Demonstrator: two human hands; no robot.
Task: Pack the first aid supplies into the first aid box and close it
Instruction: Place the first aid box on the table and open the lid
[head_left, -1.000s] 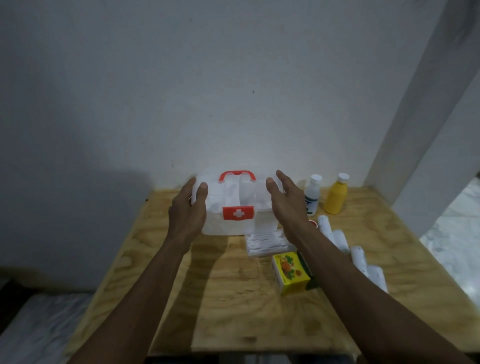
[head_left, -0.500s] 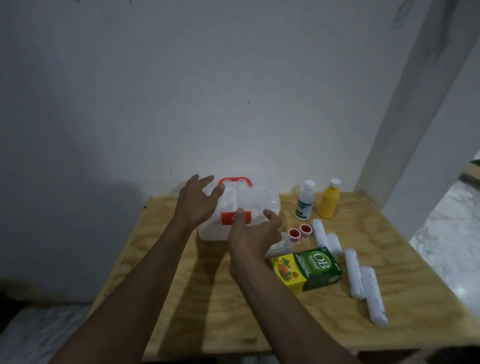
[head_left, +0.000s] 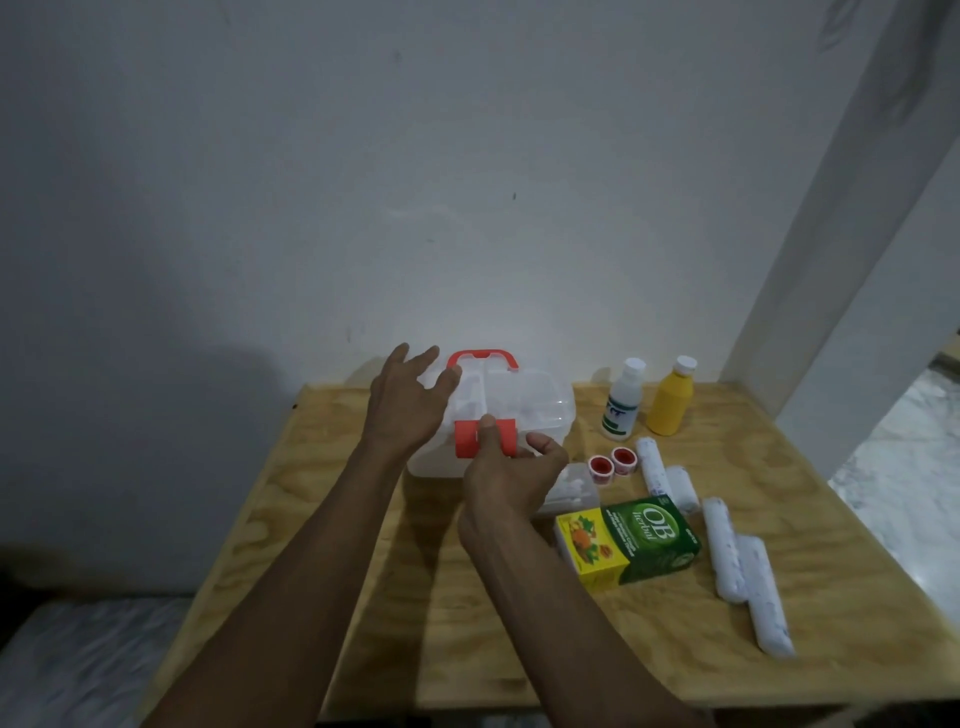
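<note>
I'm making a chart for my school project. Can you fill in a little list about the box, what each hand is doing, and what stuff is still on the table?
box: white first aid box with red handle, lid down, on the wooden table
latch: red latch on the box front
left hand: open, fingers spread at the box's left side
right hand: fingertips on the latch
still outside: white bottle, yellow bottle, two red tape rolls, white bandage rolls, green and yellow carton
</note>
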